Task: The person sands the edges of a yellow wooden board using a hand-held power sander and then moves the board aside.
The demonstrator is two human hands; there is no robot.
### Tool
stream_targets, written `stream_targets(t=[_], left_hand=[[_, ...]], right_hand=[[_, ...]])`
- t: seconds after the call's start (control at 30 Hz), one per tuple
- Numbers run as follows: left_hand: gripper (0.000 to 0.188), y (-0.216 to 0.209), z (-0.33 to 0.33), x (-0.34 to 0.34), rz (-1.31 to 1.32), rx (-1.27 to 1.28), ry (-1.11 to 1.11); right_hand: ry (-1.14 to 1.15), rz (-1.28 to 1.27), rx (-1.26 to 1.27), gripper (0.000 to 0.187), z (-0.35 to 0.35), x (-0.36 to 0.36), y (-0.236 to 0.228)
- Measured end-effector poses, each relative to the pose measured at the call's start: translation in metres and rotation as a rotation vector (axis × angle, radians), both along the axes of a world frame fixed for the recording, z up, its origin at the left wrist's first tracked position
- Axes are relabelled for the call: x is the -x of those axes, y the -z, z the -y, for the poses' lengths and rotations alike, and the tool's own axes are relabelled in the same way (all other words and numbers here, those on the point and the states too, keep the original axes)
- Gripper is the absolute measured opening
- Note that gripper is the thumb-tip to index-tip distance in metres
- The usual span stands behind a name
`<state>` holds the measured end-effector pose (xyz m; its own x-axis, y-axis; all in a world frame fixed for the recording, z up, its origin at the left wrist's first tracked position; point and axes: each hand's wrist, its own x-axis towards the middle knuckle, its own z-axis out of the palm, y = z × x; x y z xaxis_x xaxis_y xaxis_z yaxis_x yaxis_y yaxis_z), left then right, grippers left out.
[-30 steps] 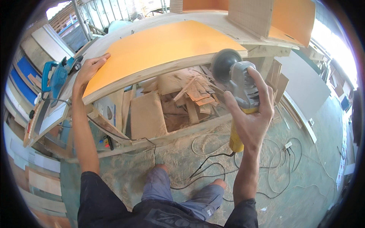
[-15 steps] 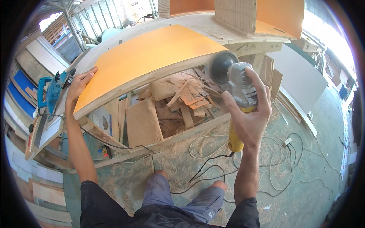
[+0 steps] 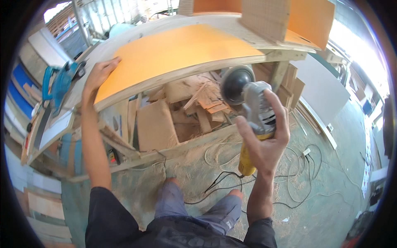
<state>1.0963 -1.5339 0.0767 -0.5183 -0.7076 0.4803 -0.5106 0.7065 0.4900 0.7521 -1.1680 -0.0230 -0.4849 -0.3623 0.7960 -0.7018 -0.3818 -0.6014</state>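
Note:
A flat orange-faced panel (image 3: 178, 49) with a bare wood edge lies on the workbench, its front edge toward me. My left hand (image 3: 103, 72) grips the panel's left edge, fingers over the orange face. In my right hand (image 3: 266, 144) is an angle grinder (image 3: 259, 109) with a grey head and yellow body. Its round dark sanding pad (image 3: 237, 84) hangs just below the panel's front edge, toward the right end. Whether the pad touches the edge I cannot tell.
A blue circular saw (image 3: 60, 89) rests on the bench's left end. Offcuts (image 3: 211, 101) and sawdust fill the space under the bench. An orange-lined cabinet box (image 3: 266, 20) stands at the back right. Power cords (image 3: 289, 177) loop over the dusty floor.
The orange panel has shifted to the right, with my left hand moving along at its edge. The grinder in my right hand has dropped lower and a little left relative to the panel.

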Motion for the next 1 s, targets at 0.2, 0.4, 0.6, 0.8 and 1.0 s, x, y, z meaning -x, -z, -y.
stream_targets(t=[0.2,0.4,0.6,0.8,1.0], left_hand=[[0.047,0.008,0.037,0.022,0.055,0.167,0.064],[0.041,0.012,0.032,0.018,0.087,0.21,-0.056],[0.04,0.009,0.037,0.017,0.154,0.255,-0.091],[0.041,0.006,0.026,0.016,0.071,0.141,-0.108],[0.04,0.004,0.023,0.02,0.081,0.143,-0.102]], right_hand=[[-0.094,-0.223,0.021,0.071,0.024,-0.121,-0.007],[-0.148,-0.298,-0.108,0.071,0.044,-0.223,-0.015],[-0.121,-0.295,-0.118,0.072,0.051,-0.254,-0.013],[-0.052,-0.324,-0.111,0.073,0.059,-0.254,-0.011],[-0.005,-0.29,-0.071,0.071,0.059,-0.241,-0.002]])
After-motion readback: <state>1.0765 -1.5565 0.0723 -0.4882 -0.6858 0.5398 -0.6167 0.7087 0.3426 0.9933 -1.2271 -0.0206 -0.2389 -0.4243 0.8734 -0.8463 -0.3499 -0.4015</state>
